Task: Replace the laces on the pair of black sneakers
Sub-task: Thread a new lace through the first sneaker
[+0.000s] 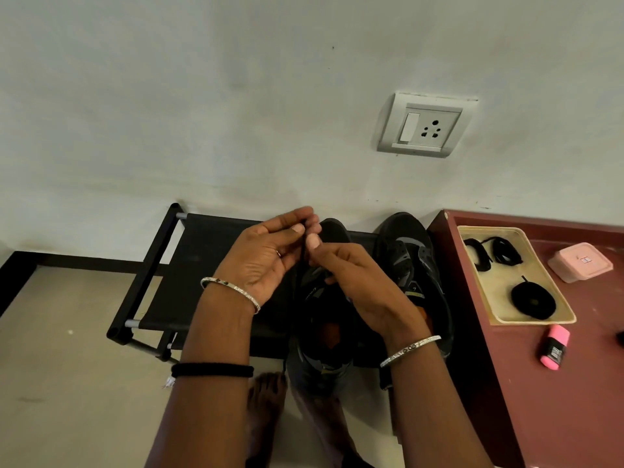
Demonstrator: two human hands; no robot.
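While left hand (266, 261) and right hand (354, 278) both pinch the thin black lace (304, 246) in their fingers (297, 229) above the black sneaker (324, 319) on the black fabric bench (202, 251), it is best drawn straight, untwisted.

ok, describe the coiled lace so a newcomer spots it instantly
Start at the maroon table on the right; a beige tray sits on it. The coiled lace lies at the tray's near end: a flat round black disc, unlike the two loose tangled bundles at the far end.
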